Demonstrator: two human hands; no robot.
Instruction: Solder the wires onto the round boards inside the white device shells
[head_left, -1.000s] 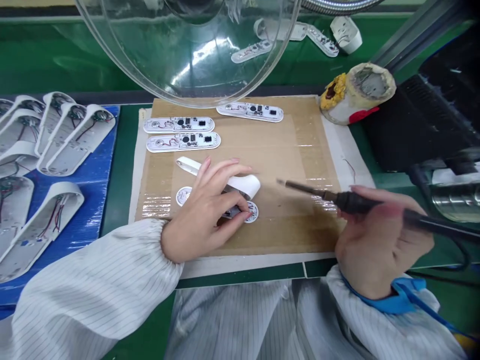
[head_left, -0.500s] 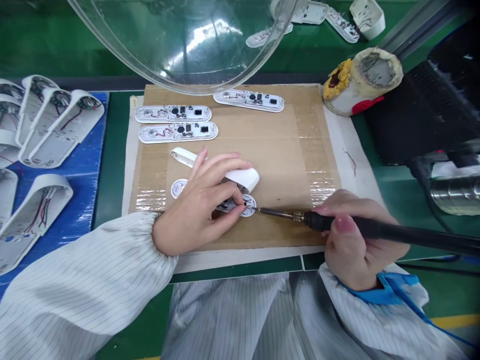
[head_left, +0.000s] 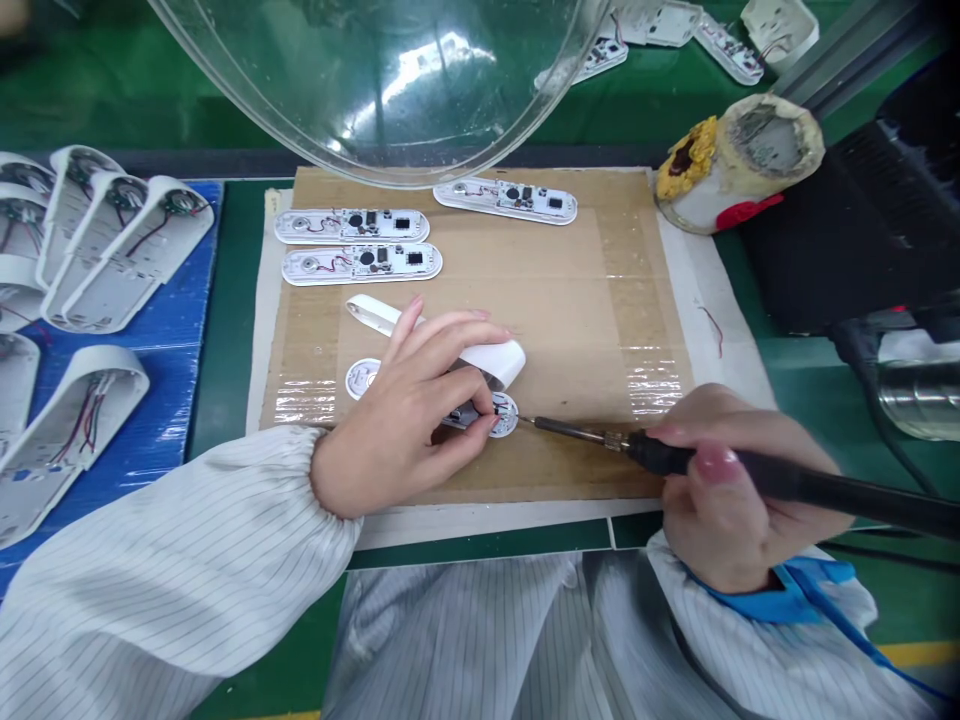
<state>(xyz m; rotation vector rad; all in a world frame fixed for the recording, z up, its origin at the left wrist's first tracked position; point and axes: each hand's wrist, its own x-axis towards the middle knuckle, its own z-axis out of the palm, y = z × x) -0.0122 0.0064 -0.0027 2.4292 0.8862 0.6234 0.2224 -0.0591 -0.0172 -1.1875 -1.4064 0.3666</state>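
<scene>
My left hand (head_left: 420,405) rests over a white plastic housing (head_left: 499,362) and a slim circuit-board piece (head_left: 505,414). Its thumb and index finger are pinched together at the board's right end, and what lies between them is too small to make out. The board's round left end (head_left: 362,377) shows beside the hand; the middle is hidden. In my right hand (head_left: 739,490) is a black-handled soldering iron (head_left: 705,465), held like a pen. Its thin tip points left, right at the rounded edge of the board; whether it touches cannot be told.
Several finished-looking board strips (head_left: 362,263) lie on the cardboard (head_left: 570,300). White housings with wires (head_left: 94,420) sit on a blue sheet at left. A clear round lens (head_left: 375,90) hangs above the back. At right stand a crusted pot (head_left: 772,150) and a black box (head_left: 817,230).
The soldering iron and my right hand have drawn back slightly to the right. My left hand keeps its pinch at the board. The whole view has shifted a little.
</scene>
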